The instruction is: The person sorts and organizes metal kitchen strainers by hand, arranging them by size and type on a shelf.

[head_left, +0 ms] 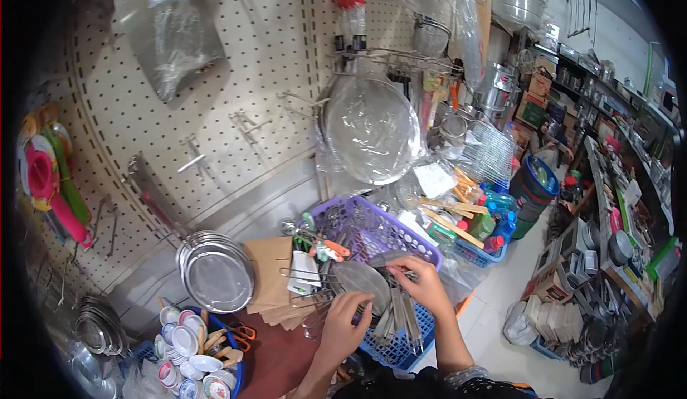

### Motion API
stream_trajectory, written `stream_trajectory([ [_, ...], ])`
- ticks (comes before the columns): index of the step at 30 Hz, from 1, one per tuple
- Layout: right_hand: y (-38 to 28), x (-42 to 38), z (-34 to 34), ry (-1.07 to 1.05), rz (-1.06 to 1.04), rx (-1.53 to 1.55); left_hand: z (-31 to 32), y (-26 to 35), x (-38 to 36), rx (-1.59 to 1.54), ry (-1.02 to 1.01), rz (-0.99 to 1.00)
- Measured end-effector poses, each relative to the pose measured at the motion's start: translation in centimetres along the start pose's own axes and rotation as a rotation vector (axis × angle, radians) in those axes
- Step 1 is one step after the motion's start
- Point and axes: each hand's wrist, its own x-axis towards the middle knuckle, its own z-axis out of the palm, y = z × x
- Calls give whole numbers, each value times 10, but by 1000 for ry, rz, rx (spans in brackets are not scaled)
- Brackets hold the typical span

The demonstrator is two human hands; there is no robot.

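A round wire-mesh strainer (361, 280) lies in front of me, over the goods around a purple basket. My left hand (346, 324) is at its near edge, fingers curved and thumb apart, with no grip visible. On the strainer's right side is my right hand (424, 283), its thumb and fingers bent toward each other; what they pinch is hard to make out. Below it, thin metal utensils (401, 322) lie in a blue basket (390, 356). Small tools with orange and green handles (325, 247) sit just beyond the strainer.
Stacked strainers (216, 274) hang at left beside brown cardboard (270, 266). Below is a blue tub (236, 359) of ladles and small bowls. The purple basket (408, 238) stands ahead, with large wrapped strainers (372, 127) on the pegboard (250, 41). Shelves (608, 206) line the right; a person (547, 138) is at the back.
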Motion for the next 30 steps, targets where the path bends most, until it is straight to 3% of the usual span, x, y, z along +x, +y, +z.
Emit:
stream_trajectory([
  [4,49,-23,-16,14,49,-207,35,-17,12,49,-127,-35],
  [9,87,-35,-23,-81,47,-286,88,-49,14,519,-261,95],
  [16,133,-49,-3,-226,-5,-358,133,-92,18,570,-434,30],
  [22,149,-47,14,-123,-72,-422,137,-97,14,542,-322,115],
  [28,170,-18,25,-21,-114,-518,153,-106,10,743,-199,91],
  [30,184,-4,26,-104,-199,-543,150,-104,11,730,-252,76],
])
